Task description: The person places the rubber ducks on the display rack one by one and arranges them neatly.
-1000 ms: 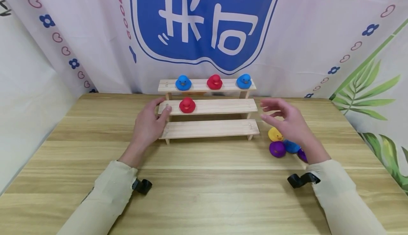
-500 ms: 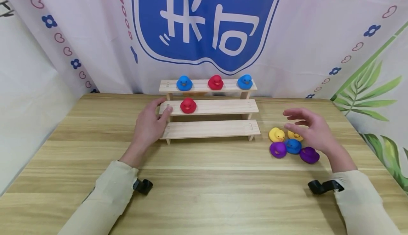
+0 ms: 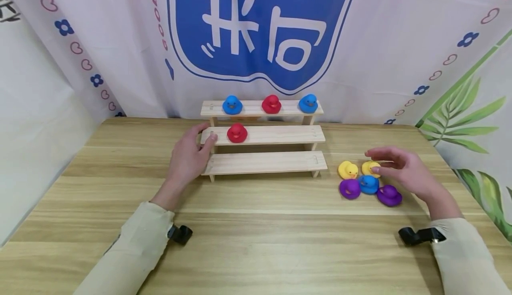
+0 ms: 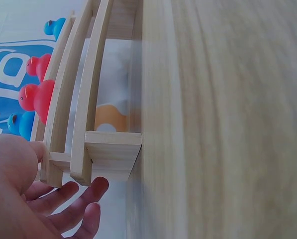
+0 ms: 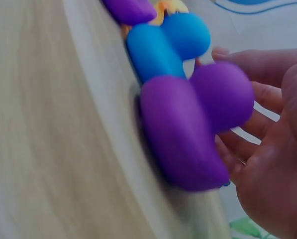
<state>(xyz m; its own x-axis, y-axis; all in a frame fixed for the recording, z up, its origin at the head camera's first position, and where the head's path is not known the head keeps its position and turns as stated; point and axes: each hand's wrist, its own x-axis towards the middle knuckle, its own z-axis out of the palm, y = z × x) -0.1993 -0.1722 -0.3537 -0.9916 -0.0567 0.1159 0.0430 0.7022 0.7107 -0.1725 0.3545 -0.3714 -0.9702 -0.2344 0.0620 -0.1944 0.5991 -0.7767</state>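
My left hand (image 3: 190,155) holds the left end of a three-step wooden rack (image 3: 266,162). Its thumb lies on the middle step, and in the left wrist view the other fingers reach below the boards. A blue duck (image 3: 232,105), a red duck (image 3: 271,104) and another blue duck (image 3: 308,103) sit on the top step. Another red duck (image 3: 237,133) sits at the left of the middle step. My right hand (image 3: 408,170), fingers spread, hovers at a yellow duck (image 3: 370,168), its thumb partly covering it. Contact cannot be told.
Beside that yellow duck lie another yellow duck (image 3: 347,170), a blue duck (image 3: 369,184) and two purple ducks, one left (image 3: 350,189) and one right (image 3: 389,195). A printed curtain (image 3: 136,64) hangs behind the wooden table (image 3: 256,250).
My right hand has moved from beside the rack's right end rightward and down to the loose ducks, uncovering several of them. My left hand stays on the rack.
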